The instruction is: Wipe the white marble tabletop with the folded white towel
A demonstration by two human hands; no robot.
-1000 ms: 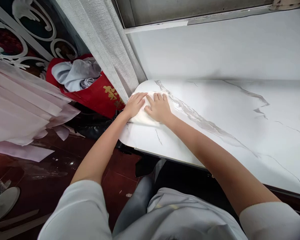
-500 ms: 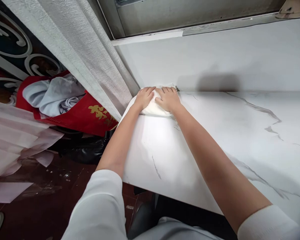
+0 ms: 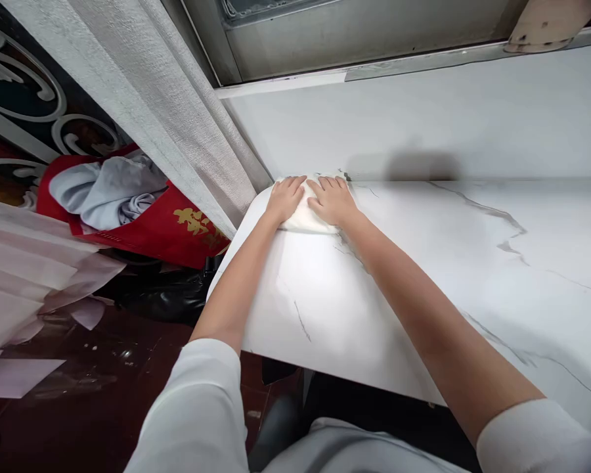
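Observation:
A folded cream-white cloth [image 3: 306,218] lies at the far left corner of the white marbled table [image 3: 325,295], close to the wall. My left hand [image 3: 286,199] rests flat on its left part, fingers stretched forward. On the right part lies my right hand [image 3: 333,201], also flat, with its thumb reaching toward the left hand. Both palms press on the cloth from above, and neither hand is wrapped round it. Part of the cloth is hidden under the hands.
A white wall panel [image 3: 404,118] rises behind the table, and a pale curtain [image 3: 197,125] hangs at its left. Beyond that stands a red bag [image 3: 142,236] with light grey cloth [image 3: 108,187] in it. A black plastic bag [image 3: 162,295] sits on the dark floor.
The view has shifted slightly. Both hands stay flat on the cloth in nearly the same place, the right hand's fingers a little more spread.

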